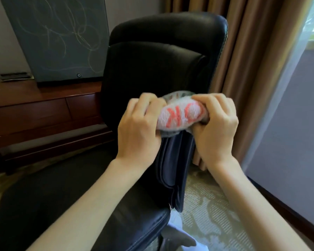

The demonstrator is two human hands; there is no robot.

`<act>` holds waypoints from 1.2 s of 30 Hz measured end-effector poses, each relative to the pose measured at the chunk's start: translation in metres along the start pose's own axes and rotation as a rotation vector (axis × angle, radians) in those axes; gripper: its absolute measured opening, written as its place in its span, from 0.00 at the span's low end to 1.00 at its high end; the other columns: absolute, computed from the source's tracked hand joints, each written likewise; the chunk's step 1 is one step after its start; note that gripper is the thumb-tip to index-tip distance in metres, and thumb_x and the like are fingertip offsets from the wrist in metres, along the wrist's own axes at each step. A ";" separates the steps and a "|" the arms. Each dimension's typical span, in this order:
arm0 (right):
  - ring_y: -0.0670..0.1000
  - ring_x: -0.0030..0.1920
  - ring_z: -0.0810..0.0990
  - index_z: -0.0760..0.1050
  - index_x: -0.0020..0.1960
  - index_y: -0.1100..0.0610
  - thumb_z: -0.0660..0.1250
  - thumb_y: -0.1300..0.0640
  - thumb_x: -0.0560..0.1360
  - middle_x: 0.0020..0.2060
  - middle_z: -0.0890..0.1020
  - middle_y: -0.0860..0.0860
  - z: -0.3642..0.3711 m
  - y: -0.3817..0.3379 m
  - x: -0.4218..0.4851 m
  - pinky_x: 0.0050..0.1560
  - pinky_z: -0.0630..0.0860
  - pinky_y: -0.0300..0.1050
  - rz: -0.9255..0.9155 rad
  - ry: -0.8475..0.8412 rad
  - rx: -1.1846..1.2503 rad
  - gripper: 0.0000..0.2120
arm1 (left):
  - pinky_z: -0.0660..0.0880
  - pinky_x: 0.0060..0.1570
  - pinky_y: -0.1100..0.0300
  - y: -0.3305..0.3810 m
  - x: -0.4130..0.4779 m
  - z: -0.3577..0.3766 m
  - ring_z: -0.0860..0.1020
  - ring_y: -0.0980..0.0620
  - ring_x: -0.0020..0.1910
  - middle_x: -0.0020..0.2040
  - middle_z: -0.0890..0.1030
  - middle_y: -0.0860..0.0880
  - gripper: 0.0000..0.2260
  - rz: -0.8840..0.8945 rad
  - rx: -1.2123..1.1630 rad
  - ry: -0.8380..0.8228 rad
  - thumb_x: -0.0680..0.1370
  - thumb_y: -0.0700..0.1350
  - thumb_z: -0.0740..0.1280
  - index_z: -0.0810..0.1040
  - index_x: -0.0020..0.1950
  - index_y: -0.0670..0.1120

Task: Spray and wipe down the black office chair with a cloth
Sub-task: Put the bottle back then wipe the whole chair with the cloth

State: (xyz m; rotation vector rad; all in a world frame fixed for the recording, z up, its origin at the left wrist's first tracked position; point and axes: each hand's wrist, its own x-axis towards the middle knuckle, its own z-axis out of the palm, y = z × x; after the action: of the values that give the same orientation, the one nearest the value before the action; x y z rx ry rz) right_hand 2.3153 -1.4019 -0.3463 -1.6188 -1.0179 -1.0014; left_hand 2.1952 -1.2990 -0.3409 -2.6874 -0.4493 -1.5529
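Note:
The black leather office chair (152, 66) fills the middle of the view, its tall backrest upright and its seat (43, 192) at lower left. A bunched white cloth with red lettering and a grey edge (181, 115) is held in front of the backrest's right edge. My left hand (140, 127) grips the cloth's left end and my right hand (216, 125) grips its right end, both with fingers curled tightly. No spray bottle is in view.
A dark wooden desk (43, 105) stands behind the chair at left, with a grey board (58, 37) leaning on it. Brown curtains (246, 69) and a sheer curtain hang at right. Patterned carpet (210, 214) lies right of the chair.

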 end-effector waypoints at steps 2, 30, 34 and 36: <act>0.55 0.50 0.76 0.81 0.51 0.61 0.70 0.72 0.62 0.46 0.80 0.54 0.004 0.010 -0.036 0.54 0.67 0.35 -0.004 -0.049 0.020 0.18 | 0.69 0.40 0.61 -0.004 -0.036 0.013 0.74 0.46 0.52 0.56 0.76 0.46 0.17 0.015 -0.005 -0.083 0.67 0.37 0.63 0.77 0.56 0.43; 0.60 0.45 0.74 0.82 0.48 0.63 0.66 0.73 0.70 0.46 0.83 0.54 0.014 0.038 -0.116 0.53 0.69 0.42 -0.138 -0.055 -0.067 0.12 | 0.76 0.46 0.54 -0.017 -0.106 0.036 0.76 0.44 0.52 0.54 0.79 0.45 0.14 0.027 -0.022 -0.068 0.70 0.34 0.67 0.80 0.54 0.41; 0.61 0.47 0.74 0.82 0.49 0.64 0.68 0.73 0.70 0.48 0.83 0.55 0.016 0.045 -0.117 0.57 0.68 0.41 -0.149 -0.084 -0.069 0.11 | 0.76 0.47 0.54 -0.020 -0.099 0.039 0.75 0.44 0.53 0.54 0.79 0.45 0.16 0.027 -0.015 -0.054 0.68 0.32 0.68 0.80 0.54 0.41; 0.61 0.47 0.75 0.82 0.48 0.64 0.66 0.72 0.71 0.47 0.82 0.57 0.021 0.054 -0.149 0.59 0.68 0.43 -0.141 -0.141 -0.050 0.10 | 0.76 0.45 0.53 -0.027 -0.125 0.052 0.76 0.43 0.52 0.54 0.79 0.45 0.16 0.037 -0.028 -0.100 0.67 0.32 0.63 0.80 0.53 0.41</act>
State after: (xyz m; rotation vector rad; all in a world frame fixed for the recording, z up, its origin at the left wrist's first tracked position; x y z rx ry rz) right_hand 2.3218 -1.4173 -0.5051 -1.6956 -1.2250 -1.0244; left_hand 2.1746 -1.2960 -0.4771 -2.7875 -0.3799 -1.4312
